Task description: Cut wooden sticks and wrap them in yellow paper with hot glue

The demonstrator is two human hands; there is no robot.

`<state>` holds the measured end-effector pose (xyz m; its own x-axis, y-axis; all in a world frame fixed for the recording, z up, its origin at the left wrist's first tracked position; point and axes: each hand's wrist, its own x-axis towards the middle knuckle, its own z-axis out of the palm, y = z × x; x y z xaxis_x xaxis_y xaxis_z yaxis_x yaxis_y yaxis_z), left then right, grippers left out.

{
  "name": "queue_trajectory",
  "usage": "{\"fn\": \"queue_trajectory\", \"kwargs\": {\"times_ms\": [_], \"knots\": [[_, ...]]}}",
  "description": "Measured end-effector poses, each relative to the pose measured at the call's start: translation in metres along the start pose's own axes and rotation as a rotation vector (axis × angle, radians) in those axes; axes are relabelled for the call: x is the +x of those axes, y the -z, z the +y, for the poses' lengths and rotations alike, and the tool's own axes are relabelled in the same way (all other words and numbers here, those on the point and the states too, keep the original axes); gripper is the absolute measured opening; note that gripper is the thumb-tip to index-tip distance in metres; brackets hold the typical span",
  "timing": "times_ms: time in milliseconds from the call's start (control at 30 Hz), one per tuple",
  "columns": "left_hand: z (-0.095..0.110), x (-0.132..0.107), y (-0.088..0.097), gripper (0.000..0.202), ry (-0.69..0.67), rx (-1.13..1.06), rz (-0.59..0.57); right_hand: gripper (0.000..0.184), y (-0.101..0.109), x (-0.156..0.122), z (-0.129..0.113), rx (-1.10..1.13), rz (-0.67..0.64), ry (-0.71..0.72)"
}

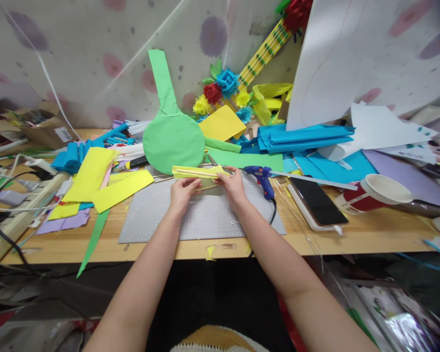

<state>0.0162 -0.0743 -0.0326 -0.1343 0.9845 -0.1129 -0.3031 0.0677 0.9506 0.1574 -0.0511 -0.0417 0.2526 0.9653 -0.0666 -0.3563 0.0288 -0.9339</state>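
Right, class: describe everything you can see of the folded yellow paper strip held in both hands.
The folded yellow paper strip is long, narrow and flat, seemingly thin craft paper, with a thin pale stick lying along it. It is held level, just above the grey cutting mat. The left hand pinches its left part and the right hand its right end. Behind it lies the round green paper cut-out; the blue glue gun sits to its right.
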Motion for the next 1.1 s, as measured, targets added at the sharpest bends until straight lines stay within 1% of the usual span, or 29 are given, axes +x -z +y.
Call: {"fn": "queue_trajectory", "kwargs": {"times_ms": [67,133,267,400,467,600,800,933,967,1033,1100], "knots": [[0.0000,0.0009,0.0010,0.020,0.012,0.040,0.036,0.047,0.0008,0.0008,-0.0012,0.029,0.009,0.012],[0.0008,0.0012,0.0011,0.017,0.024,0.056,0.049,0.047,0.0014,0.0016,-0.0024,0.059,0.024,0.018],[0.0040,0.0005,-0.0009,0.008,0.023,0.026,-0.001,0.046,0.0019,0.0025,-0.0025,0.099,0.049,0.021],[0.0048,0.0004,-0.0017,0.003,0.020,0.012,0.002,0.047,0.0023,0.0036,-0.0004,0.118,0.050,0.033],[0.0041,0.0008,-0.0007,0.007,0.015,0.005,-0.002,0.047,0.0024,0.0040,0.0000,0.119,0.037,0.034],[0.0031,0.0015,0.0024,0.027,-0.019,-0.021,-0.034,0.047,0.0015,0.0034,-0.0007,0.098,0.023,0.023],[0.0027,0.0022,0.0026,0.033,-0.044,0.154,-0.017,0.048,0.0002,0.0020,-0.0002,0.053,-0.016,0.021],[0.0024,0.0021,0.0014,0.044,-0.064,0.071,-0.071,0.049,-0.0001,0.0010,0.0006,0.016,-0.034,0.013],[0.0024,0.0020,0.0014,0.044,-0.055,0.052,-0.091,0.049,-0.0002,0.0008,0.0008,0.004,-0.039,0.006],[0.0023,0.0020,0.0016,0.039,-0.019,0.031,-0.113,0.050,-0.0005,0.0005,0.0014,-0.012,-0.051,-0.010],[0.0022,0.0020,0.0016,0.034,0.011,0.011,-0.105,0.051,-0.0010,0.0003,0.0018,-0.014,-0.060,-0.030]]}}
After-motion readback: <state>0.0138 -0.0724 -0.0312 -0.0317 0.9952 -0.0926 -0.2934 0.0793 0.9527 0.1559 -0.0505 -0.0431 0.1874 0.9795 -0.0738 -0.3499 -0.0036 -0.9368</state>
